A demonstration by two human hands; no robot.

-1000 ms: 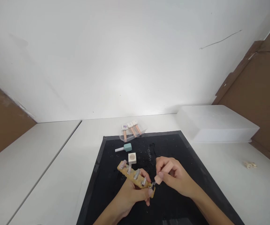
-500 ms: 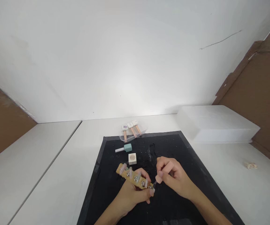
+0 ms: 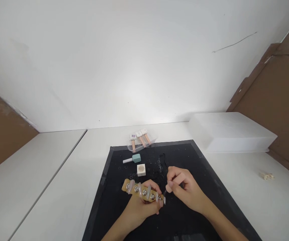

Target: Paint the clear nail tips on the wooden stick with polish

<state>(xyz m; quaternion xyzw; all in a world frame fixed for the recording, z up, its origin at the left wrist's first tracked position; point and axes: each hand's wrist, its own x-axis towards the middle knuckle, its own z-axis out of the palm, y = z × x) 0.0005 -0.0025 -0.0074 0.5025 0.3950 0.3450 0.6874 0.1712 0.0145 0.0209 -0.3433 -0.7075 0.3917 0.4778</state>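
Observation:
My left hand (image 3: 143, 208) is closed around a wooden nail-tip stand (image 3: 125, 184), tilted down to the right. Several glossy false nails (image 3: 148, 192) stand along it on round metal studs. In my right hand (image 3: 188, 192), pinched between thumb and fingers, is a nail polish brush with a pale pink cap (image 3: 168, 188). Its dark bristle end meets or nearly meets the false nail (image 3: 164, 200) at the stand's right end; contact is hard to tell. Beyond the stand sits a small pale cube (image 3: 141, 170) with a round mark on top.
A teal polish bottle with a white cap (image 3: 136, 158) lies on the black mat (image 3: 176, 154). Several white bottles with pink caps lie in a clear tray (image 3: 130, 149) behind it. A white box (image 3: 234, 130) stands at the right, with small beige pieces (image 3: 267, 175) nearer.
The stand has turned slightly in my left hand, its studs now facing the camera more and its left end lower. My right hand has shifted a little left with the brush.

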